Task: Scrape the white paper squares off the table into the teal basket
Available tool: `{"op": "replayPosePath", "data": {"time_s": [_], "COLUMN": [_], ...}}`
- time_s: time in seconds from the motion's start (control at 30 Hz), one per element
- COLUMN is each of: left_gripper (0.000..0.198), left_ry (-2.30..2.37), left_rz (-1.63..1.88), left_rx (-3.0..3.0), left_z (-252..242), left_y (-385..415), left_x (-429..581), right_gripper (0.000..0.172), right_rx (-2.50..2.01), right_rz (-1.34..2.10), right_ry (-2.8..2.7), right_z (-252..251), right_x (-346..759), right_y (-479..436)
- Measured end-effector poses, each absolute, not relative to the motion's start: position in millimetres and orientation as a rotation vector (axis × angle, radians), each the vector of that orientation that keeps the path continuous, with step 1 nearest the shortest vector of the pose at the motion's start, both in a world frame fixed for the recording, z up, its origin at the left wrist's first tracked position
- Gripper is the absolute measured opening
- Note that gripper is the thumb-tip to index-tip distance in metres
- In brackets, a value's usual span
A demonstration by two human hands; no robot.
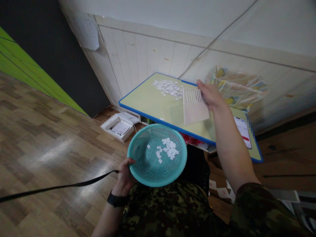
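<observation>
My left hand [125,176] grips the near-left rim of a round teal mesh basket [143,164], held just below the table's front edge. Several small white paper pieces [168,150] lie inside it. My right hand [210,95] reaches over the low table [148,98], fingers closed on the far end of a flat pale comb-like scraper [195,108] with a slotted top. The scraper rests on the yellow-green tabletop. A pile of small white pieces [169,88] lies on the table just beyond the scraper, near the far edge.
The table has a blue rim and stands against a white panelled wall. A colourful plastic bag [237,89] lies at its back right, a printed sheet [243,131] at its right end. An open white box [119,126] sits on the wood floor. A black strap [61,186] crosses left.
</observation>
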State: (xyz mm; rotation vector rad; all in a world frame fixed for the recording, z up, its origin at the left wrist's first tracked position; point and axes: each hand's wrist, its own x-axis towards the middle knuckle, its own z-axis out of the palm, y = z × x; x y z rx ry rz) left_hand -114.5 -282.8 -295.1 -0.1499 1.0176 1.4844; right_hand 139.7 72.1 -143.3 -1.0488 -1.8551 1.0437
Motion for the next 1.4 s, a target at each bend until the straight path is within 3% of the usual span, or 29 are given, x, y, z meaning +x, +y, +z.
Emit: {"op": "replayPosePath", "data": {"time_s": [0.1,0.2,0.37,0.5,0.77,1.4], "left_gripper": [0.029,0.034,0.057,0.062,0.035,0.026], "left_ry": [1.046,1.067,1.17,1.268,1.264,1.245], "left_rz": [1.464,1.476,1.502,1.498,1.495,1.444], "left_rx": [-0.134,-0.074,0.348,0.557,0.668,0.687], "left_z": [-290,-284,-277,-281,-295,-305], "left_y": [-283,-284,-289,-290,-286,-285], "left_x": [-110,-102,-89,-84,-77,-80], "right_gripper": [0.05,0.024,0.031,0.036,0.037,0.025], "right_rx": [-0.837,-0.458,-0.138,-0.178,-0.341,-0.272], "right_rz": [1.106,0.996,0.534,0.323,0.3,0.267], "right_ry": [-2.376,-3.025,-3.739,-3.738,-3.613,-3.672], "right_z": [-131,-140,-199,-241,-281,-264], "right_x": [101,60,33,44,58,62], "right_y": [14,-53,-128,-144,-154,-163]}}
